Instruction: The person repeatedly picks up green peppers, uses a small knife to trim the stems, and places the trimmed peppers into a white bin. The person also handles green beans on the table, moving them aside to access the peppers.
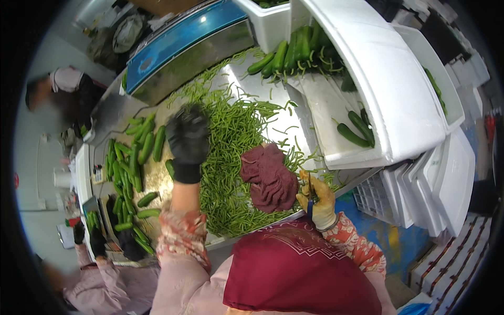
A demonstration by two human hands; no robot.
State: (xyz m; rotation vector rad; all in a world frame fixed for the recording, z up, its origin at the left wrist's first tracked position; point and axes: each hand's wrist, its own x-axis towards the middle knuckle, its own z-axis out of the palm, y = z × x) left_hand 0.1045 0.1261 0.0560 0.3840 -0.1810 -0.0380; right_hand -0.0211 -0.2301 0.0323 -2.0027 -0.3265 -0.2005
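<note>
My left hand [188, 136], in a black glove, is blurred above the left side of a wide heap of slender green beans [232, 134]. Whether its fingers hold anything cannot be made out. My right hand [319, 201], in a stained pale work glove, grips a small blue-handled cutting tool [310, 208] near the front edge of the metal table. The tool's exact kind is partly hidden by the fingers. A crumpled maroon cloth [271, 179] lies on the beans, just left of my right hand.
Cucumbers [134, 161] lie left of the beans. A white foam box [350, 159], tipped on its side, holds more green vegetables at the right. Behind stands a blue-topped metal unit [185, 43]. Foam lids [429, 189] lean at right. A co-worker's gloved hand [97, 240] is at lower left.
</note>
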